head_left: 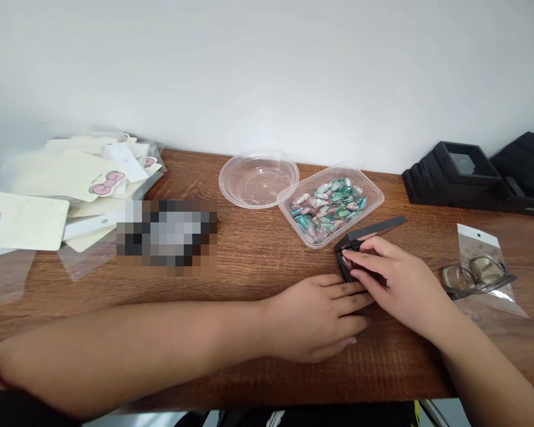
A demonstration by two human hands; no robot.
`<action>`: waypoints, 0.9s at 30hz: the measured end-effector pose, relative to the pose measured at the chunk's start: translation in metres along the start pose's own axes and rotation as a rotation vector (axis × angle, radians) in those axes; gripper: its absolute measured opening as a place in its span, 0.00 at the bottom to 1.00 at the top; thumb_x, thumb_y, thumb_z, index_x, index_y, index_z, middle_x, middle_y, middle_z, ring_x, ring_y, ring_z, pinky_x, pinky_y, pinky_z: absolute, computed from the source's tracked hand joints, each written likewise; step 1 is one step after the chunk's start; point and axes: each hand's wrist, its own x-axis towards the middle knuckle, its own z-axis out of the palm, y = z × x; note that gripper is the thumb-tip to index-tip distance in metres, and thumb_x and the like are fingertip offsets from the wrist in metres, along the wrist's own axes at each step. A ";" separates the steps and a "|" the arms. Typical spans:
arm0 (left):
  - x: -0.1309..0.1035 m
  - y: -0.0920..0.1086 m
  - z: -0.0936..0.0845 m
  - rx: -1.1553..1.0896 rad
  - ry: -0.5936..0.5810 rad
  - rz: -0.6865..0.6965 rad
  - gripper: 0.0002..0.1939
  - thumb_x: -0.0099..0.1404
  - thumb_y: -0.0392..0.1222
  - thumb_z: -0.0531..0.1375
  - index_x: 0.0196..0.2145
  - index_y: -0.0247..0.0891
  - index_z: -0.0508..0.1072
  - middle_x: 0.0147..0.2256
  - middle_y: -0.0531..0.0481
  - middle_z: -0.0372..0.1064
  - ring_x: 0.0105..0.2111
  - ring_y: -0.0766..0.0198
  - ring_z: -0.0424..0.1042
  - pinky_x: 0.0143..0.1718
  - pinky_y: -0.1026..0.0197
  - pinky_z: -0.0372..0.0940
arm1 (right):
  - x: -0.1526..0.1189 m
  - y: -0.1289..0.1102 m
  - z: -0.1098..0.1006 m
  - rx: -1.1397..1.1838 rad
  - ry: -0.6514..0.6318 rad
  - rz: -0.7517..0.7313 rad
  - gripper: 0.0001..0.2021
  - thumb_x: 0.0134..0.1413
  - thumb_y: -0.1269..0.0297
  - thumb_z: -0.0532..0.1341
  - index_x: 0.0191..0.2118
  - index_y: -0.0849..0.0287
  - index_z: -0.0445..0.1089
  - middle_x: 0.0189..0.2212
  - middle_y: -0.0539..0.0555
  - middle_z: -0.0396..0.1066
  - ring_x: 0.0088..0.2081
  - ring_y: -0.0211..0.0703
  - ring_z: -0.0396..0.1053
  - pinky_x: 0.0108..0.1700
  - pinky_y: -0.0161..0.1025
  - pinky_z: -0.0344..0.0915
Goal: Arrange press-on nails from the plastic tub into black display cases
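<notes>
A small black box lies on the wooden table, its lid raised at the back. Over the box is my right hand, thumb and fingers bent together at the opening around a small dark pinkish piece that is mostly hidden. My left hand lies flat with fingers spread, its fingertips against the near side of the box. Just behind the box stands a clear rectangular tub with several green, pink and clear glossy pieces.
A clear round lid touches the tub. Cream cards in clear sleeves pile up at the left, beside a blurred dark object. Glasses rest on a clear bag at the right. Black boxes are stacked behind them.
</notes>
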 end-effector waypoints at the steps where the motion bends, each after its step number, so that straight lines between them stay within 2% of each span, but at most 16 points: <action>1: 0.000 0.000 0.000 0.000 -0.001 -0.001 0.14 0.72 0.45 0.54 0.48 0.38 0.75 0.57 0.46 0.71 0.56 0.56 0.70 0.57 0.56 0.60 | 0.000 0.001 0.000 0.002 -0.002 -0.002 0.16 0.65 0.65 0.54 0.54 0.50 0.73 0.48 0.55 0.71 0.47 0.46 0.73 0.47 0.45 0.73; 11: 0.000 -0.001 0.001 0.000 -0.005 0.005 0.14 0.73 0.45 0.53 0.48 0.39 0.74 0.57 0.47 0.70 0.57 0.58 0.68 0.56 0.56 0.59 | 0.001 0.002 -0.002 0.022 -0.021 0.007 0.15 0.65 0.64 0.55 0.52 0.52 0.74 0.48 0.55 0.71 0.46 0.46 0.74 0.48 0.46 0.73; 27: 0.000 -0.001 0.001 -0.005 0.000 0.000 0.14 0.73 0.45 0.53 0.49 0.39 0.74 0.57 0.49 0.71 0.56 0.58 0.68 0.55 0.56 0.58 | 0.001 -0.002 -0.010 -0.014 -0.031 0.055 0.13 0.63 0.63 0.57 0.51 0.52 0.73 0.48 0.53 0.73 0.43 0.45 0.75 0.44 0.43 0.73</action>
